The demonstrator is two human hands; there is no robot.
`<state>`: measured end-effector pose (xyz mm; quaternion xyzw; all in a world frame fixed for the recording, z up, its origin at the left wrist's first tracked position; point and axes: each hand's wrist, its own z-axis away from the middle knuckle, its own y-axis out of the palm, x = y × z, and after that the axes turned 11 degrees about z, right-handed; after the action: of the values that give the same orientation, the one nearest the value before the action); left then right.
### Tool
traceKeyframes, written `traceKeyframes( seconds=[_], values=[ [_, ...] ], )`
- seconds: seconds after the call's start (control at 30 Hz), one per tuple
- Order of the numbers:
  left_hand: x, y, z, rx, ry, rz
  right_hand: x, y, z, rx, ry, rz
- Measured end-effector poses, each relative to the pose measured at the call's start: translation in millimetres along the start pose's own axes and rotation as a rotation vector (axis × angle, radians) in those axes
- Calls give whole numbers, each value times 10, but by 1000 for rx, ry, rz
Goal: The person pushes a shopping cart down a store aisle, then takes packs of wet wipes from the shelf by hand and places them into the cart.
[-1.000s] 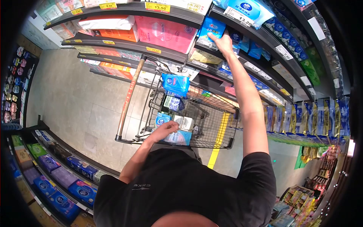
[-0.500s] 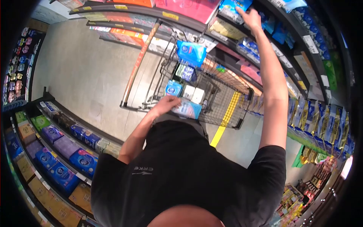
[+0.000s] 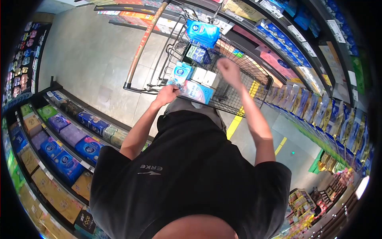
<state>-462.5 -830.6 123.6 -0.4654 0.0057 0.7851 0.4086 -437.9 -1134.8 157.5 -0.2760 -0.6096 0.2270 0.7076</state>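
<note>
Down at the near side of your black wire shopping cart [image 3: 271, 81], your left hand [image 3: 169, 95] is curled up by the corner of the white-and-pale-blue plastic pack [image 3: 197, 93], maybe steadying it; can't tell if it's actually gripping. Your right hand [image 3: 229, 71] is balled up over the basket, nothing visible in it. That pack lies flat beside the white boxy packs [image 3: 205, 76], probably so it won't tip.

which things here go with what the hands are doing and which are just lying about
Seemingly in use: left hand, right hand, cart, pale blue pack, white packs, big blue pack

Just about: purple packs on the shelf, hanging bags, yellow floor line
</note>
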Motion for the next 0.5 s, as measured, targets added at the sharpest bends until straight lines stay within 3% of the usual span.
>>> traceKeyframes(
  seconds=[0.13, 0.2, 0.37, 0.5],
  values=[
    [-35, 273, 39, -132, -10, 7, -576, 499, 640, 203, 104, -81],
    [-60, 401, 47, -249, -34, 5, -724, 653, 813, 257, 103, 73],
    [-7, 643, 65, -302, -78, -65, -888, 881, 953, 279, 82, 158],
    [26, 741, 55, -473, -68, -149, -916, 957, 963, 262, 105, 205]
  ],
)
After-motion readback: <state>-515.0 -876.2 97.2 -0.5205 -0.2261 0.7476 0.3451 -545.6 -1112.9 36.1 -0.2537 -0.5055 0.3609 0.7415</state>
